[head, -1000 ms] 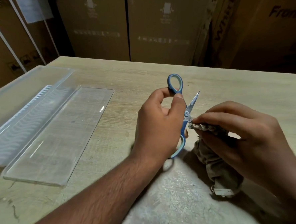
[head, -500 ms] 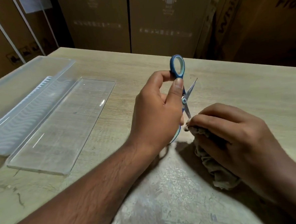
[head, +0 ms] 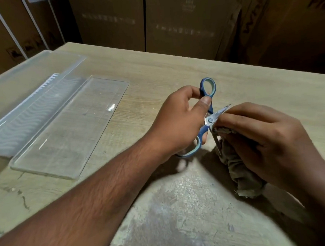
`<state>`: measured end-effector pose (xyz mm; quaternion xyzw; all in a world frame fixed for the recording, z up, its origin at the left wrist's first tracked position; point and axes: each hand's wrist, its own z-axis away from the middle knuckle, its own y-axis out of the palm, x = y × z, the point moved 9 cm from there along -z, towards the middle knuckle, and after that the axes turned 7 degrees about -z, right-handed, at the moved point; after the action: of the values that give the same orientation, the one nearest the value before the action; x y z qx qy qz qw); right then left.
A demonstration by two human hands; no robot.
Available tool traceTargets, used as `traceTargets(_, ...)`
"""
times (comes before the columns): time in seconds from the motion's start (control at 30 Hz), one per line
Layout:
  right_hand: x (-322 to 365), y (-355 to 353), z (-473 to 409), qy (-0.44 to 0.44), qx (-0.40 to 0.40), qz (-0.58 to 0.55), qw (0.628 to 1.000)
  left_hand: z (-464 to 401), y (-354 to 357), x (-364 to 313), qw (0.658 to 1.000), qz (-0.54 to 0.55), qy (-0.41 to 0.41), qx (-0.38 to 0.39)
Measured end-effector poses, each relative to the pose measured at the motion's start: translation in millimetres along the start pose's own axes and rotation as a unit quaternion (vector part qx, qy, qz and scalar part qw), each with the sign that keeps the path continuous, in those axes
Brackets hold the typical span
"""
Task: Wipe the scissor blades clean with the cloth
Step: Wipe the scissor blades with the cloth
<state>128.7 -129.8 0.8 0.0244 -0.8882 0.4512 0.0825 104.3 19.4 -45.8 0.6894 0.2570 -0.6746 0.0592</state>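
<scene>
Head view, looking down at a wooden table. Left hand curled round the blue handles of the scissors, thumb pressed against the upper handle just under the top loop, fingers wrapped behind; lower loop poking out beneath the palm. Scissors held up off the table, spread wide, pivot screw showing between the two hands. One blade slanting up and to the right, its tip just clearing the right fingers; the other pointing down and running into the folds of fabric. Right hand bunched round the cloth, fingers curled and pinching the fabric against the blades close to the pivot. Drab, crumpled cloth hanging below that hand, frayed lower end near or on the table, contact not clear. Both hands slightly blurred.

Farther left on the table, well apart from the hands, a flat clear plastic lid, with a clear plastic tray beside it toward the left edge. Worn, scuffed patch of tabletop nearest the camera. Large cardboard boxes stacked behind the table, print too dim to read.
</scene>
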Motion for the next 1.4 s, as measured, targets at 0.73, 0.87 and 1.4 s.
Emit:
traceTargets(0.73, -12, -10, 2, 0.020, -0.035, -0.050, 0.998, -5, -7, 9, 0.999, -0.022, -0.013, 0.025)
traceTargets(0.87, -10, 4, 4, 0.029, -0.010, -0.051, 0.998, -4, 2, 9, 0.998, -0.007, -0.009, 0.058)
traceTargets(1.4, 2, 12, 2, -0.009, 0.073, -0.115, 0.991, -12, -21, 15, 1.000, 0.018, -0.003, -0.010)
